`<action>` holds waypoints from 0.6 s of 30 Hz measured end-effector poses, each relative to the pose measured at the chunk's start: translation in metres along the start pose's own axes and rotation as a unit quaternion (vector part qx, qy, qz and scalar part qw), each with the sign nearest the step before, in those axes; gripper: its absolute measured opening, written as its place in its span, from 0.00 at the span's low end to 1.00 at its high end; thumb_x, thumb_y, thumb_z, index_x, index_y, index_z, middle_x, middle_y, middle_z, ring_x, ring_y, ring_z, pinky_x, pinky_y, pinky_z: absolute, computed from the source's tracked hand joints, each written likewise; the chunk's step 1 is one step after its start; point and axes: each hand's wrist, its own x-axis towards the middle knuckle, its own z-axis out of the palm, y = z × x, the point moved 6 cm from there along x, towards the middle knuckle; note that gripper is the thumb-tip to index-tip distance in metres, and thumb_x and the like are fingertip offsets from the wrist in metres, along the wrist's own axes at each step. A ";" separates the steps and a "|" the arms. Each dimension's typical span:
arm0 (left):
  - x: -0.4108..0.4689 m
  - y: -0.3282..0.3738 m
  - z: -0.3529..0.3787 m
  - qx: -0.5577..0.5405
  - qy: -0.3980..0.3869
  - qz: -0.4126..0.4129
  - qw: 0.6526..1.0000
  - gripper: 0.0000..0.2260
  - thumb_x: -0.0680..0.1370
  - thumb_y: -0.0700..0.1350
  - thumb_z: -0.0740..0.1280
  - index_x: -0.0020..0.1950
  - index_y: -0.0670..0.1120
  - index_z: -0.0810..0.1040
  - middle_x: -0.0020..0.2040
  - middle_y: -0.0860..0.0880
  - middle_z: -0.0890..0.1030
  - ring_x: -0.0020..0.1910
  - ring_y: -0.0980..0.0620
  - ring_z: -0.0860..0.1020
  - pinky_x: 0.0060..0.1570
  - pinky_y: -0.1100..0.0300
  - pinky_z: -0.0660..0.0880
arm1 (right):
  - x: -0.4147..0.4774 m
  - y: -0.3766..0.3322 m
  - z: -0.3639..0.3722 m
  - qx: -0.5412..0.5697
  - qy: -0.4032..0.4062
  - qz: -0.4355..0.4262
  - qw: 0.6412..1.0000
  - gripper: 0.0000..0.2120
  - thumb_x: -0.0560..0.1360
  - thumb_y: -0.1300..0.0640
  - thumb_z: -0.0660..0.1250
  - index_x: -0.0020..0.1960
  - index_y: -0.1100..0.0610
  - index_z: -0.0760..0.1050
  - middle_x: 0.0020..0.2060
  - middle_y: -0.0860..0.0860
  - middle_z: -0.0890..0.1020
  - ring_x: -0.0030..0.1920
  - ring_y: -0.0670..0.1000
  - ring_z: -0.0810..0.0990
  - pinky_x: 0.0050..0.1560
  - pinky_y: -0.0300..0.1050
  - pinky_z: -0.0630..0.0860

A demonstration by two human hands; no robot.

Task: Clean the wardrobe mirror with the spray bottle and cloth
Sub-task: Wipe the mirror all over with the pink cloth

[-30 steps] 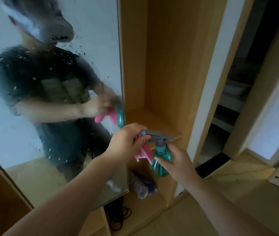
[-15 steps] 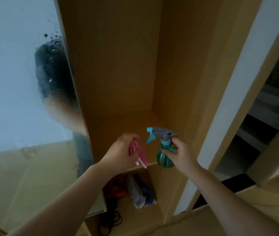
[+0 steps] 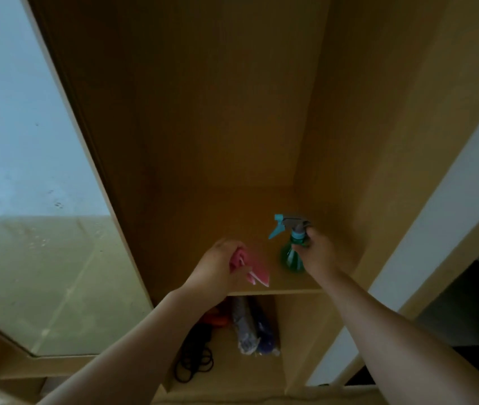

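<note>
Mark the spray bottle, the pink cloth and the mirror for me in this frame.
spray bottle (image 3: pixel 290 258): head view, on its green body, beside the right hand.
pink cloth (image 3: pixel 258 273): head view, on the flap hanging below the left hand.
mirror (image 3: pixel 27 200): head view, on the glass, left.

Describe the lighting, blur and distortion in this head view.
Head view: dim, warm light inside the wooden wardrobe; the mirror at left is brighter and hazy. The whole frame is soft, so the pink cloth and spray bottle lack crisp edges. Wide-angle distortion splays the wardrobe's straight panels outward.
</note>
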 end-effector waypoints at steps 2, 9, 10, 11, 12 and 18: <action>0.000 -0.002 0.000 0.005 0.009 -0.003 1.000 0.11 0.75 0.48 0.70 0.54 0.59 0.74 0.49 0.64 0.70 0.47 0.66 0.71 0.39 0.73 0.67 | 0.008 0.006 0.006 0.004 0.002 0.011 1.000 0.15 0.74 0.62 0.71 0.60 0.57 0.76 0.55 0.54 0.82 0.56 0.55 0.80 0.50 0.45 0.74; -0.008 -0.012 0.004 0.003 0.023 -0.021 1.000 0.14 0.75 0.49 0.70 0.60 0.55 0.74 0.50 0.64 0.69 0.48 0.66 0.70 0.41 0.73 0.68 | 0.017 0.019 0.026 0.002 -0.014 0.023 1.000 0.17 0.75 0.62 0.69 0.63 0.59 0.74 0.57 0.57 0.81 0.58 0.58 0.79 0.50 0.42 0.71; -0.009 -0.013 0.004 0.003 0.023 -0.021 1.000 0.14 0.75 0.49 0.70 0.59 0.56 0.74 0.50 0.64 0.69 0.48 0.66 0.71 0.41 0.73 0.68 | 0.018 0.019 0.028 -0.004 -0.012 0.022 1.000 0.17 0.76 0.62 0.69 0.64 0.59 0.74 0.57 0.57 0.81 0.58 0.58 0.79 0.49 0.41 0.70; -0.011 -0.014 0.003 0.001 0.024 -0.022 0.999 0.13 0.75 0.49 0.70 0.58 0.56 0.73 0.50 0.63 0.70 0.48 0.66 0.71 0.41 0.72 0.68 | 0.017 0.019 0.029 -0.014 -0.014 0.020 1.000 0.17 0.76 0.61 0.69 0.64 0.59 0.73 0.57 0.57 0.81 0.57 0.58 0.79 0.48 0.41 0.71; -0.012 -0.014 0.002 0.000 0.025 -0.024 0.999 0.13 0.75 0.50 0.70 0.57 0.57 0.73 0.50 0.64 0.70 0.48 0.66 0.71 0.41 0.72 0.68 | 0.017 0.019 0.031 -0.026 -0.019 0.020 0.999 0.16 0.77 0.60 0.68 0.64 0.58 0.73 0.56 0.56 0.81 0.56 0.57 0.80 0.47 0.42 0.71; -0.015 -0.005 -0.009 -0.017 0.031 0.006 0.999 0.15 0.74 0.48 0.72 0.52 0.63 0.70 0.49 0.65 0.70 0.49 0.69 0.71 0.41 0.76 0.70 | 0.006 0.021 0.024 -0.064 -0.038 0.025 0.997 0.18 0.79 0.57 0.65 0.67 0.56 0.68 0.53 0.55 0.81 0.43 0.49 0.77 0.37 0.42 0.69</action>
